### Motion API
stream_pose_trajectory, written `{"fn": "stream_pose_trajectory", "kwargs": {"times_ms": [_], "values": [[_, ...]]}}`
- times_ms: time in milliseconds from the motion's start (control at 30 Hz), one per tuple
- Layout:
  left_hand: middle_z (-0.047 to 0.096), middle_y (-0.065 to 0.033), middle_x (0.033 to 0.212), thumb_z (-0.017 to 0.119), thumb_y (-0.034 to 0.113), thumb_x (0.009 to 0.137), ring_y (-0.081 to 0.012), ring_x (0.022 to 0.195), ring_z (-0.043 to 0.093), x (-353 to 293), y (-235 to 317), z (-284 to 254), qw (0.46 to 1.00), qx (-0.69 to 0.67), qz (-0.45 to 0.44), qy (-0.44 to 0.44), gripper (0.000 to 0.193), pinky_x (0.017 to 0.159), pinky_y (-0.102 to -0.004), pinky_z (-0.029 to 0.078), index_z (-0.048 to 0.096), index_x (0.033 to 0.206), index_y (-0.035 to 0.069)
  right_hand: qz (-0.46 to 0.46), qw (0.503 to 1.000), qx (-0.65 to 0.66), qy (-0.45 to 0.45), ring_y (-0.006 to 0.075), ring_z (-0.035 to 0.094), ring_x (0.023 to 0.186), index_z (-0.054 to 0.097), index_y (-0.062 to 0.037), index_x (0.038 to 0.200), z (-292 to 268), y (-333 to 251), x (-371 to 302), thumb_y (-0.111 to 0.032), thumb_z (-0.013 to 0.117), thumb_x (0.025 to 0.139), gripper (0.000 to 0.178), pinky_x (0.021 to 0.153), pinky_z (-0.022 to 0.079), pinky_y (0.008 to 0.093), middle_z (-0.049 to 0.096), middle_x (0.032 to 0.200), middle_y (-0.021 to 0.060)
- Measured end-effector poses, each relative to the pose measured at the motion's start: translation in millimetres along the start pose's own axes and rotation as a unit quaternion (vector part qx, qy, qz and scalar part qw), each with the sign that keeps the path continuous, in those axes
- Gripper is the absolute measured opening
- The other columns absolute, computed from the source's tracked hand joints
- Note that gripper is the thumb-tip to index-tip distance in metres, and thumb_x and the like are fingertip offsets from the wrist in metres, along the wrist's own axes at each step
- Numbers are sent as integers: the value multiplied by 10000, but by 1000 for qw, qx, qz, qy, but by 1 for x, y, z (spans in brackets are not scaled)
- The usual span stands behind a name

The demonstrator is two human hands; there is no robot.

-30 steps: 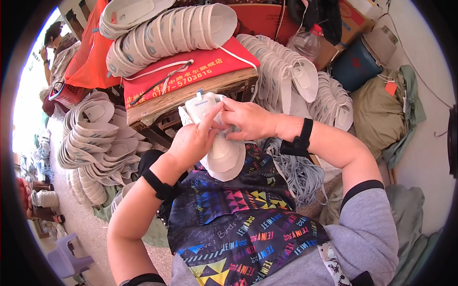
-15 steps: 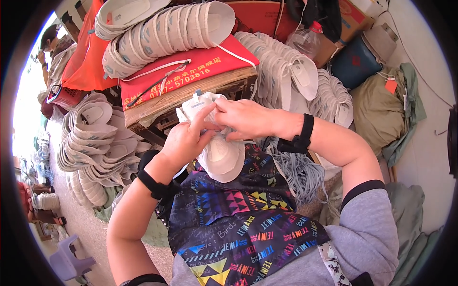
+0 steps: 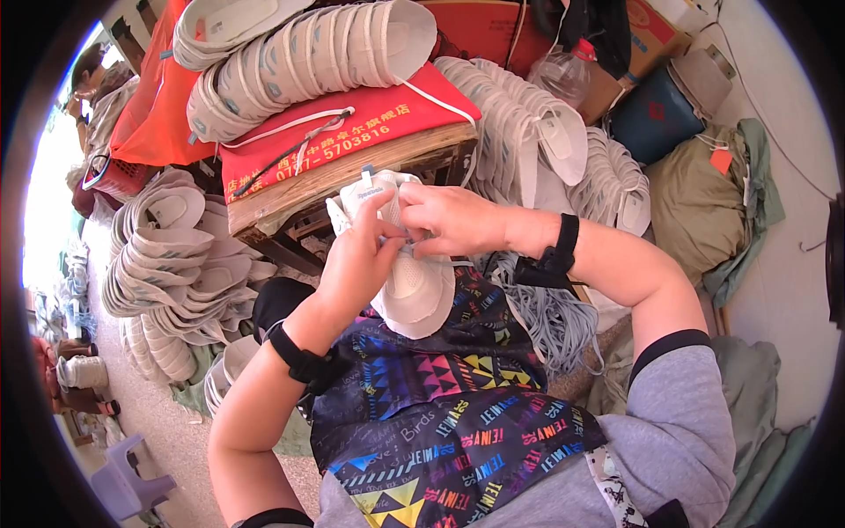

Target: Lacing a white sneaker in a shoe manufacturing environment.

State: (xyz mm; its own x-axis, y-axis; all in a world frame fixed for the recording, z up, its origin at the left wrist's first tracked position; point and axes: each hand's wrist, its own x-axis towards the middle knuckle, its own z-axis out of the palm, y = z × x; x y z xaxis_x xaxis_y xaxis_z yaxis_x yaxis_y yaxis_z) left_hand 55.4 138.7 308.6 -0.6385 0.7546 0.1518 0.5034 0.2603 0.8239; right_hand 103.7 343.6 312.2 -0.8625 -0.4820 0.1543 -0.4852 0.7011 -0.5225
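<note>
A white shoe upper (image 3: 414, 304) with a mesh toe rests above my lap, toe toward me, its pull tab against the bench side. My left hand (image 3: 352, 268) pinches close over the upper's lacing area, where a thin grey-blue shoelace shows in part between the fingertips. From the other side, my right hand (image 3: 458, 220) curls its fingers closed at the upper's right edge, fingertips meeting those of the left hand. The fingers hide much of the upper's middle. A bundle of grey-blue laces (image 3: 554, 321) hangs to the right of my lap.
Nested shoe uppers (image 3: 308, 62) lie on a red bag (image 3: 396, 119) atop a wooden bench (image 3: 352, 176). More stacks of uppers (image 3: 167, 264) stand at left, with others (image 3: 519, 123) at right. A blue container (image 3: 651, 119) and a khaki sack (image 3: 695, 194) sit farther right.
My left wrist and forearm have shifted a little to the right, and the left fingertips have drawn in closer to the right ones. The upper has hardly moved.
</note>
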Motion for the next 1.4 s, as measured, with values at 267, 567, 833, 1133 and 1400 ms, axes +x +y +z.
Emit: {"fn": "stream_pose_trajectory", "kwargs": {"times_ms": [267, 567, 833, 1133, 1400], "values": [[696, -144, 779, 806, 159, 707, -222, 718, 686, 25, -6, -4, 991, -35, -127, -33, 542, 672, -321, 526, 516, 1126, -26, 15, 1000, 16, 15, 292, 568, 934, 546, -55, 816, 3, -6, -2, -140, 776, 708, 268, 758, 477, 389, 495, 1007, 90], [666, -44, 816, 700, 21, 849, -34, 601, 512, 25, -21, -20, 878, -398, -261, 48, 232, 488, -181, 364, 493, 936, 81, 42, 999, 19, 16, 328, 614, 830, 577, -64, 861, -2, -14, -1, -212, 728, 774, 229, 707, 520, 419, 507, 975, 121], [692, -98, 976, 582, 126, 955, -92, 706, 586, -10, -27, -10, 870, -449, -150, 137, 224, 684, -240, 486, 517, 1123, -7, 59, 983, -101, 139, 317, 609, 687, 602, -17, 862, 31, -26, 14, -178, 635, 842, 166, 603, 524, 408, 508, 951, 137], [629, -30, 929, 556, 121, 970, -67, 839, 551, -22, -29, -4, 875, -441, -116, 164, 203, 731, -215, 430, 540, 1141, 14, 255, 847, 444, 143, 75, 611, 643, 634, 8, 1045, 28, -55, 30, -123, 557, 971, 170, 576, 507, 214, 569, 853, 9], [629, -32, 937, 560, 152, 977, -68, 798, 541, -24, -27, -6, 831, -530, -75, 149, 212, 745, -226, 448, 526, 1139, 19, 253, 847, 463, 75, 87, 626, 630, 599, -13, 1094, 39, -49, 41, -98, 564, 933, 185, 557, 518, 233, 623, 822, 24]]}}
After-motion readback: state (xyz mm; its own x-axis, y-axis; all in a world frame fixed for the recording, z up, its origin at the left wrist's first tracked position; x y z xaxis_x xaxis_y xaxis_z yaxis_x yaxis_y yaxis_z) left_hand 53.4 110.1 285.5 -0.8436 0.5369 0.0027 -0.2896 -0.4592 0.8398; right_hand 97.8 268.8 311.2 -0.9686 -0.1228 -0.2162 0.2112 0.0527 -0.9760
